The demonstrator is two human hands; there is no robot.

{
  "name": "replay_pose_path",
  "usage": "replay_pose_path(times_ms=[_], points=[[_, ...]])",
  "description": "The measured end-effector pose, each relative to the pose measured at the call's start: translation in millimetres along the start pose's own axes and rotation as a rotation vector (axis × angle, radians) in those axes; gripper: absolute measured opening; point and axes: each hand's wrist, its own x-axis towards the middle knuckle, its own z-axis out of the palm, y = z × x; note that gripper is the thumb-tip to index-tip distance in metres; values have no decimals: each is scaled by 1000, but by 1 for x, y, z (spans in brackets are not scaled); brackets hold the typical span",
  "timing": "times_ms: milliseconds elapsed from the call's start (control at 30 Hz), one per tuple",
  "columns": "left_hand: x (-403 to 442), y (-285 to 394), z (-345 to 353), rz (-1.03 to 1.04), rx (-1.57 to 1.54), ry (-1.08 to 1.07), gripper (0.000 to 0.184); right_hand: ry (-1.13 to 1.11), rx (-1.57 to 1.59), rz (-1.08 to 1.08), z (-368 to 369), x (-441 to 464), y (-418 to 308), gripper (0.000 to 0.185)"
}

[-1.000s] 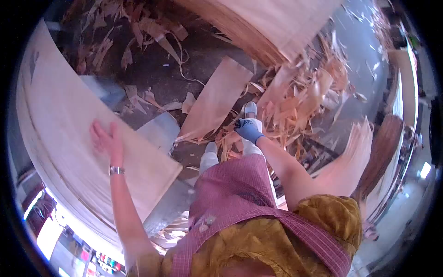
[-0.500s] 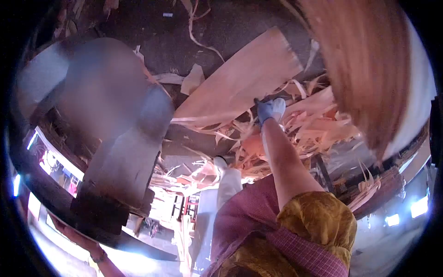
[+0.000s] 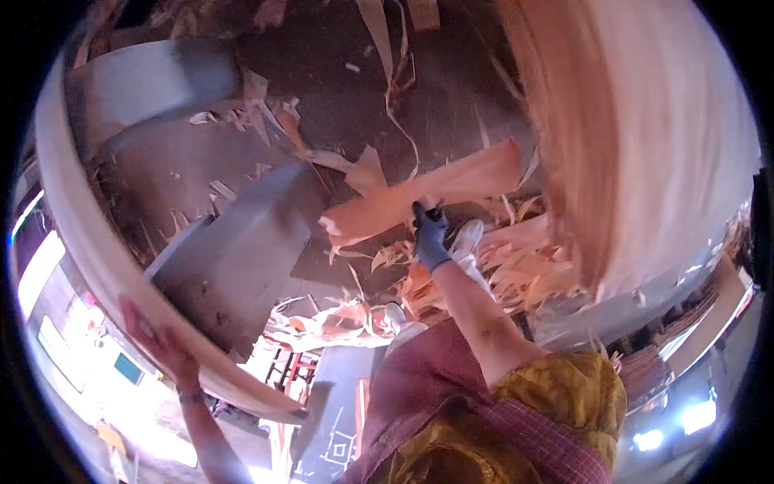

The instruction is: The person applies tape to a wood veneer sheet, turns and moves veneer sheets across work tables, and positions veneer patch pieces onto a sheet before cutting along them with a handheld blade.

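Observation:
My right hand point(image 3: 431, 235), in a grey glove with dark fingertips, is closed on the near edge of a reddish wood veneer piece point(image 3: 459, 179). The piece is tilted, so it looks narrow. Over at the lower left, my bare left hand point(image 3: 164, 345), with a band at the wrist, lies against a long pale wooden edge point(image 3: 218, 363) that looks curved in this view. Its fingers look stretched out, though motion blurs them. Torn veneer scraps point(image 3: 524, 270) are heaped just past my right hand, near my shoe point(image 3: 468, 235).
A large, blurred pale and reddish wooden surface point(image 3: 637, 145) fills the upper right. Grey blocky shapes point(image 3: 242, 250) stand at the left. Thin veneer strips point(image 3: 395, 89) lie on the dark floor point(image 3: 322, 81). More scraps point(image 3: 339, 323) are piled near my feet.
The veneer piece has tipped from showing its broad face to a narrower side, and my right hand has shifted left with it. My left hand and the wooden edge appear higher in view.

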Motion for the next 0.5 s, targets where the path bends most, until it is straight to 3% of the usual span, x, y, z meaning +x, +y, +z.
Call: replay_pose_path(times_ms=[100, 167, 267, 367, 400, 500], points=[[3, 9, -6, -4, -38, 5, 69, -203, -223, -97, 50, -80, -113, 24], [3, 8, -10, 3, 50, 14, 65, -408, -118, -342, 77, -127, -181, 23], [6, 23, -24, -52, 150, -19, 63, -505, -484, -760, 109, -186, -286, 28], [12, 27, -39, -49, 113, -9, 67, -597, -412, -920, 141, -238, -393, 34], [15, 26, -39, -38, 84, 5, 69, -648, -425, -1040, 152, -233, -420, 26], [18, 32, -56, -83, 41, -16, 70, -807, -352, -1003, 171, -288, -537, 20]])
